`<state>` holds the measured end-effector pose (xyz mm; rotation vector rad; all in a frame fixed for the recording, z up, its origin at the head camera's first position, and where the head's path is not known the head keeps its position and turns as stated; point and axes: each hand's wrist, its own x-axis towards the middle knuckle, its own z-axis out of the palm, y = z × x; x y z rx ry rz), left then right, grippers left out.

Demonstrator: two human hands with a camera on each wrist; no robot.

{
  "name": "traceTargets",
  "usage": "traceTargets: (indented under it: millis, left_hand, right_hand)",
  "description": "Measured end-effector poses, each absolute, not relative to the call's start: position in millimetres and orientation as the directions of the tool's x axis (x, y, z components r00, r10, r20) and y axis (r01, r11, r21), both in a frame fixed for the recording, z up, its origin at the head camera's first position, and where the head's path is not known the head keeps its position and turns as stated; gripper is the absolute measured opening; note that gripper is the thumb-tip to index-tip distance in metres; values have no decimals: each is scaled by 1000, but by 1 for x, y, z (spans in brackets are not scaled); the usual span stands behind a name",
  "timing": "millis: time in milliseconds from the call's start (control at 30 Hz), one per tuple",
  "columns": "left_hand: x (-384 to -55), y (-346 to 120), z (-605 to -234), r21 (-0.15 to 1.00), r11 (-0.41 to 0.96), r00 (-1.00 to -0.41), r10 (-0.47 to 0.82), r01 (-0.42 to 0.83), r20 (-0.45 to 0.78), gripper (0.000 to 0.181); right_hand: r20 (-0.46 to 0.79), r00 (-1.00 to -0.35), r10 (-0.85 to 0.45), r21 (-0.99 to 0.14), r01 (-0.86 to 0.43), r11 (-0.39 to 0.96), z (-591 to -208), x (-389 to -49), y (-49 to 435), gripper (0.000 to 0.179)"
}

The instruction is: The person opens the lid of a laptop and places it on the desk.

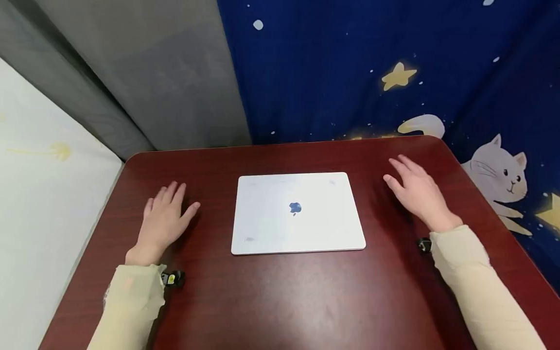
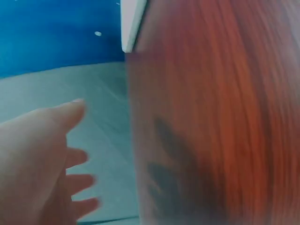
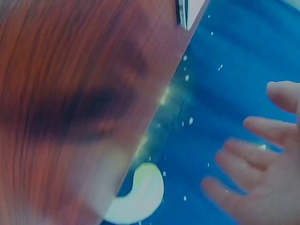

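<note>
A closed silver laptop (image 1: 267,214) with a dark apple logo lies flat on the reddish-brown table, near its middle. To its left, my left hand (image 1: 163,221) is apart from it, fingers spread and holding nothing. On the other side, my right hand (image 1: 417,192) also stays clear of the laptop, its fingers extended and its grasp empty. Shadows under both hands fall on the wood. In the left wrist view the left hand (image 2: 37,154) shows its thumb and fingers; the right wrist view shows the right hand (image 3: 262,159) with fingers apart. A corner of the laptop (image 2: 131,23) appears at the top there.
The wooden table (image 1: 297,301) has rounded far corners. Behind it hang a grey curtain (image 1: 175,73) and a dark blue curtain (image 1: 315,63) with stars and a cat. A white panel (image 1: 43,194) borders the left edge. Small black devices (image 1: 173,279) sit at both wrists.
</note>
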<state>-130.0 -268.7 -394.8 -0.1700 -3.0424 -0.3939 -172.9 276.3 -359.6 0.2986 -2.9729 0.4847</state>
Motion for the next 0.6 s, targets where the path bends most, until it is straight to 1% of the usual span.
traceTargets:
  millis: [67, 133, 233, 333, 467, 600]
  left_hand:
    - [-128, -261, -394, 296, 946, -991, 123, 133, 52, 66]
    - [-125, -251, -393, 355, 924, -989, 147, 144, 19, 59]
    - [-119, -234, -392, 435, 890, -987, 162, 137, -21, 46]
    - [-114, -218, -392, 481, 866, -983, 181, 138, -44, 34]
    - [-106, -204, -398, 524, 844, -979, 186, 116, -84, 32]
    - [-99, -198, -407, 568, 819, -985, 154, 82, -80, 31]
  right_hand:
    - [227, -953, -202, -321, -269, 908, -363, -176, 269, 47]
    - [296, -928, -225, -335, -322, 885, -369, -176, 260, 38]
    - [342, -895, -287, -343, -403, 848, -378, -173, 244, 30]
    - [296, -876, -381, -327, -468, 821, -382, -170, 226, 26]
    - [183, -855, -486, -320, -519, 793, -383, -163, 200, 26]
    - [120, -834, -538, -353, -542, 762, -382, -158, 179, 26]
